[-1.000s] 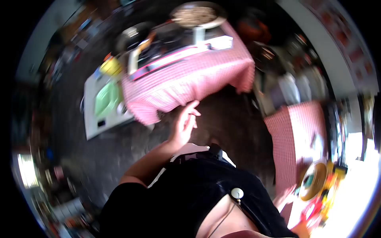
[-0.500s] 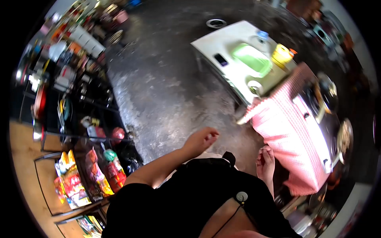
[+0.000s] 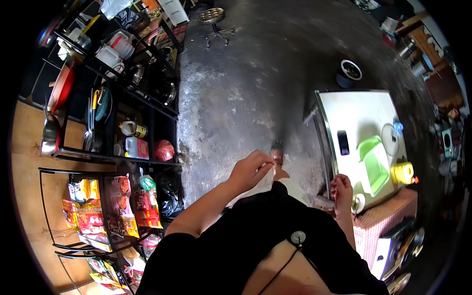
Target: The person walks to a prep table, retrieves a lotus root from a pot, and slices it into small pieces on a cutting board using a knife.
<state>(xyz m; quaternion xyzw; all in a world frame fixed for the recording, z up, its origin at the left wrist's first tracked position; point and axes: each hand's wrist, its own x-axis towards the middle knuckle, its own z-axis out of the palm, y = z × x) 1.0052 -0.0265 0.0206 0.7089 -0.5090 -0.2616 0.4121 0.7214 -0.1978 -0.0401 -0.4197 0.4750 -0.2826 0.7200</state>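
Observation:
My left hand (image 3: 251, 171) hangs over the floor in front of my body, thumb a little apart from loosely bent fingers, with nothing visible in it. On the other side, my right hand (image 3: 342, 191) is loosely curled beside the near edge of the white table (image 3: 354, 115), and I see nothing in it. On that table lie a dark phone (image 3: 342, 142), a light green plastic basin (image 3: 374, 167), a clear round lid (image 3: 391, 139) and a yellow bottle (image 3: 402, 173) with an orange cap. A small white-and-green dish (image 3: 359, 202) sits near my right hand.
A black shelf rack (image 3: 113, 160) with pans, jugs and bottles stands on the left, above racks of packaged food (image 3: 88, 211). A wheeled stool (image 3: 212, 17) and a dark bucket (image 3: 349, 73) stand on the concrete floor (image 3: 236, 98). A pink checked cloth (image 3: 383, 211) borders the stove (image 3: 393, 246).
My view has turned left and moved along the floor. The table now appears lower and farther right, with the shelves larger. Both hands have swung slightly; neither has visibly picked anything up.

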